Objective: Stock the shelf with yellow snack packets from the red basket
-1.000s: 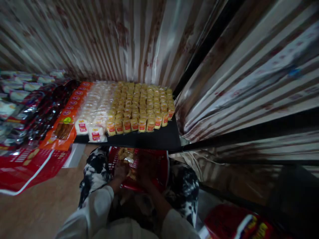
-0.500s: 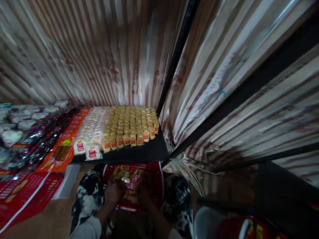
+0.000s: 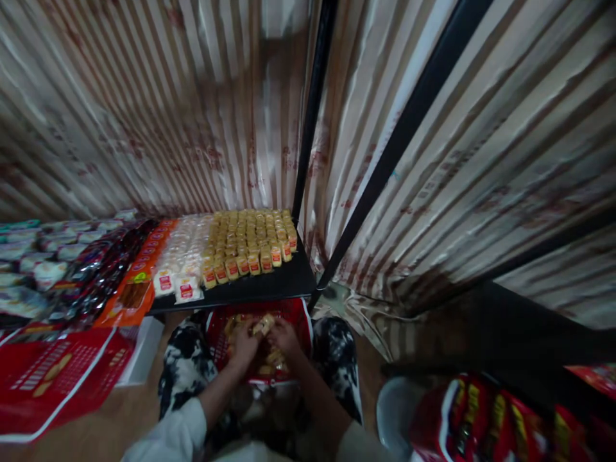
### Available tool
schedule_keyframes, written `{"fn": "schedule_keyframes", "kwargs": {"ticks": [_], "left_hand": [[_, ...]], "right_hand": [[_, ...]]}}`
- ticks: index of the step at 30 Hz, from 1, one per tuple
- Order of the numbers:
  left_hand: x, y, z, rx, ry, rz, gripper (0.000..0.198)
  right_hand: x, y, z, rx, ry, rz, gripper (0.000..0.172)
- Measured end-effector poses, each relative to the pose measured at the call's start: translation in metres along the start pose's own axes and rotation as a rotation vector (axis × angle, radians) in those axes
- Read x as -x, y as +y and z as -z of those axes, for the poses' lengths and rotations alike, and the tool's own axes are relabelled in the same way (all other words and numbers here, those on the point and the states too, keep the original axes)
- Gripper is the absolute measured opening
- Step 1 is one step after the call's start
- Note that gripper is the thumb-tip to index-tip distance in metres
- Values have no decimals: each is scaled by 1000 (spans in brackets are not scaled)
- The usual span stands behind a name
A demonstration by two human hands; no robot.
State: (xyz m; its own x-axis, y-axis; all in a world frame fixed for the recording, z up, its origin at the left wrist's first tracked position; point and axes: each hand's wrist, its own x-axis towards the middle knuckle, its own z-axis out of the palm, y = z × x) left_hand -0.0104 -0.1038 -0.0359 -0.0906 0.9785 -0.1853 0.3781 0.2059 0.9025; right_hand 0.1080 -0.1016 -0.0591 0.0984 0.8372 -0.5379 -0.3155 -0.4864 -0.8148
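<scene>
Both my hands are down in a red plastic basket that rests between my knees. My left hand and my right hand are curled together around small yellow snack packets lying in the basket. More loose packets lie under my hands. Just beyond the basket a black shelf carries neat rows of yellow packets with red labels and pale packets to their left.
Orange packs, dark shiny packs and white packs fill the shelf to the left. A red basket sits lower left. Striped curtains and black poles stand behind. Red bags lie lower right.
The view tilted and drew back, so the shelf looks smaller and lower. My hands rose inside the basket and closed around the yellow packets.
</scene>
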Motion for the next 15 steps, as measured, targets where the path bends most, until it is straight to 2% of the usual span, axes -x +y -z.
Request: {"fn": "schedule_keyframes", "kwargs": {"ticks": [4,9,12,15], "left_hand": [[5,36,0,206,-14,-3,25],[10,57,2,382,-51,79,20],[15,71,6,573,-129,233,19],[17,86,11,815,-284,444,26]], "right_hand": [[5,-31,9,-78,22,146,56],[20,-69,12,-110,-4,220,51],[30,-84,10,-166,-40,245,50],[37,-93,7,-261,-102,253,50]]}}
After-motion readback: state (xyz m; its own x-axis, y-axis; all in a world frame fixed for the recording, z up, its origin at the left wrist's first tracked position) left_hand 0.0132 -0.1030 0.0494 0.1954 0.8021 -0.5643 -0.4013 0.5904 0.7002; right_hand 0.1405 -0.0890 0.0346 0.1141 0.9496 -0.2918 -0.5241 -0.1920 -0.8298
